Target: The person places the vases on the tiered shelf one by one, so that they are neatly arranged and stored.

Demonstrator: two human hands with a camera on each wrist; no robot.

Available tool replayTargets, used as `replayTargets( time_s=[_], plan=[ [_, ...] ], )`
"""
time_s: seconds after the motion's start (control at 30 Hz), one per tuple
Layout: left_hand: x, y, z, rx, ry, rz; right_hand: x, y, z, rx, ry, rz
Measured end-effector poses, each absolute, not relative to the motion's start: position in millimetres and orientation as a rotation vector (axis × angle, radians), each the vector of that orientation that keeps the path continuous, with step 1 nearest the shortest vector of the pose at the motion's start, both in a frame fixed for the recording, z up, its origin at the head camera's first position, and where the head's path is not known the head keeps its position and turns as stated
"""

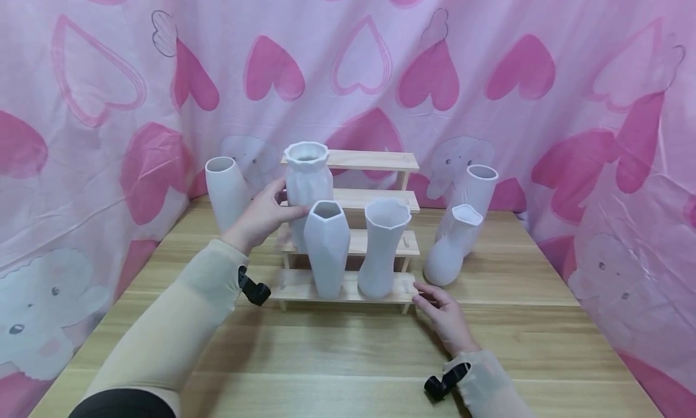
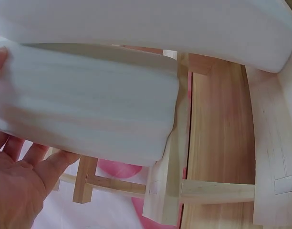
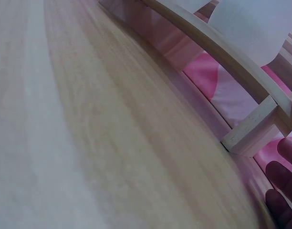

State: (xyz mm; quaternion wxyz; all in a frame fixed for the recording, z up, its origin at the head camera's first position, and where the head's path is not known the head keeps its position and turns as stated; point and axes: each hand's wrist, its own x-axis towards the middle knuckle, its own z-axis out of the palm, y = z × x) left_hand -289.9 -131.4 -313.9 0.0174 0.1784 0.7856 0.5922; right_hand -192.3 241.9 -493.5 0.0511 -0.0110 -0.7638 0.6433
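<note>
My left hand (image 1: 261,215) grips a white ribbed vase (image 1: 306,182) with a scalloped rim, thumb across its front. In the left wrist view the lower end of this ribbed vase (image 2: 88,105) lies close to a step of the wooden stand (image 1: 375,159), a four-tiered rack. A faceted vase (image 1: 327,249) and a flared vase (image 1: 383,249) stand on the bottom tier, the faceted one partly in front of the held vase. At the bottom tier's right end, my right hand (image 1: 448,321) holds the corner between thumb and fingers; its fingertips (image 3: 282,174) show beside the leg.
A smooth tall vase (image 1: 224,188) stands on the table left of the rack. To the right, a round-bellied vase (image 1: 443,264) overlaps a cylindrical vase (image 1: 481,185) behind it. A pink heart-print curtain (image 1: 348,61) surrounds the wooden table (image 1: 326,351).
</note>
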Motion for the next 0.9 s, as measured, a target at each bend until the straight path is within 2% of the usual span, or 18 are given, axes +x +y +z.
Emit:
replayTargets(
  time_s=[0.57,0.9],
  plan=[
    [-291.6,-138.0,-320.1,0.525,2.428,1.806,-193.0,239.0,-492.7,-0.024,-2.309,1.963],
    [-279.5,-149.6,-336.0,0.549,2.321,1.945,-190.7,239.1,-493.3,0.027,-2.256,1.997]
  ],
)
